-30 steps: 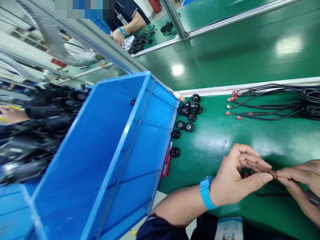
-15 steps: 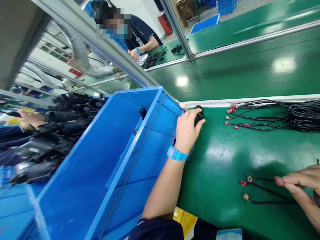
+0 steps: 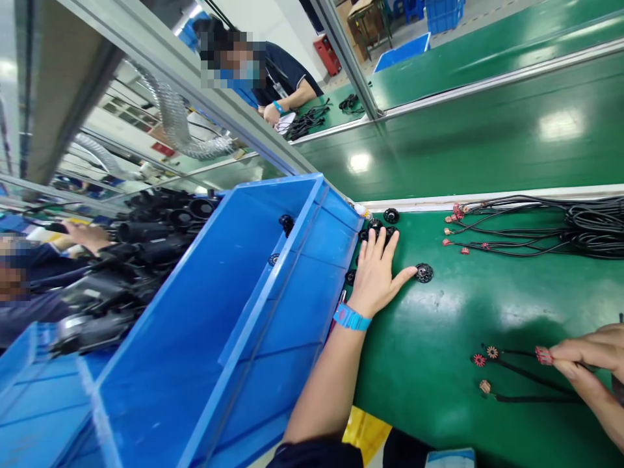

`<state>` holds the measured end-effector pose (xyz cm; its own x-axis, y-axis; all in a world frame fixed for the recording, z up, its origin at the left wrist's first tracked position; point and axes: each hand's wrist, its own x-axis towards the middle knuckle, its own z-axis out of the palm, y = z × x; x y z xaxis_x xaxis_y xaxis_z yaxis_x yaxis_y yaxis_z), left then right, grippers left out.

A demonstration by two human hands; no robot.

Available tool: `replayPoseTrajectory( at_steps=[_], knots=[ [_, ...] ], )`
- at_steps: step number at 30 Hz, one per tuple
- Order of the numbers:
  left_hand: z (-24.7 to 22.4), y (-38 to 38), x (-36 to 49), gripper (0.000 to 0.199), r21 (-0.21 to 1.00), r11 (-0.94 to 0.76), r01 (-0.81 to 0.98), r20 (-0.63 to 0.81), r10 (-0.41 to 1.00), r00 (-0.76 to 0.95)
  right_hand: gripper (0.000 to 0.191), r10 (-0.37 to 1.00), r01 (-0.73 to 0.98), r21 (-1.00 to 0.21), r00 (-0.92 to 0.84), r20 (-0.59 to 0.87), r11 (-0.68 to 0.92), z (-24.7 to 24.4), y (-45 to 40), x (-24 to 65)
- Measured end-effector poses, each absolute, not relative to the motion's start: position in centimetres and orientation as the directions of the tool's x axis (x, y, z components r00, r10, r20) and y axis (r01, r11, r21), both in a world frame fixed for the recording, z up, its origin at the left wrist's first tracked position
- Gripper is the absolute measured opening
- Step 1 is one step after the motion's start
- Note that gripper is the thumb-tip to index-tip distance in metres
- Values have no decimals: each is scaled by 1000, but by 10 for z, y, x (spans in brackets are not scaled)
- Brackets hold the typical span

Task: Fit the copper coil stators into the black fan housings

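Observation:
My left hand (image 3: 373, 279), with a blue band on its wrist, lies open and palm down beside the blue bin, fingers spread. Its fingertips reach several round black plastic parts (image 3: 389, 232) clustered by the bin wall. The thumb tip touches a separate black toothed disc (image 3: 425, 273) lying on the green table. At the right edge my right hand (image 3: 592, 364), partly cut off, pinches a red toothed cable end (image 3: 543, 355) between thumb and fingers. Left of it lie black cables (image 3: 536, 398) with another red end (image 3: 479, 360) and copper-coloured ends (image 3: 492, 351).
A blue bin (image 3: 273, 312) with a few black parts inside stands at my left. Bundled black cables (image 3: 592, 224) lie at the back right. Beyond the bin are piled black housings (image 3: 151, 244). Across the metal frame (image 3: 373, 110) a co-worker (image 3: 287, 71) sits; another person's hand (image 3: 88, 235) shows far left.
My left hand has spread from its grip on black parts and come slightly nearer. A black disc now lies by its thumb, and more black parts show. My right hand stays put.

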<state>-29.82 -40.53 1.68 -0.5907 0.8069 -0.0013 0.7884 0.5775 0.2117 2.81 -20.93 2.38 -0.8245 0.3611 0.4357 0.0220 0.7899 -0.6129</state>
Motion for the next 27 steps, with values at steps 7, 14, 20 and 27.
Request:
replayPoseTrajectory(
  at_steps=[7, 14, 20, 27],
  knots=[
    [28, -411, -301, 45, 417, 452, 788, 204, 799, -566, 18, 378, 0, -651, -815, 440, 759, 18, -214, 30],
    [19, -408, -343, 25, 436, 519, 735, 181, 749, -637, 19, 335, -4, -626, -842, 423, 780, 13, -212, 33],
    [16, -393, -357, 17, 373, 559, 740, 206, 728, -654, 18, 322, -27, -625, -839, 438, 780, 15, -212, 29],
    [28, -351, -380, 30, 194, 570, 798, 194, 776, -601, 15, 310, -32, -613, -842, 442, 789, 16, -213, 28]
  ],
)
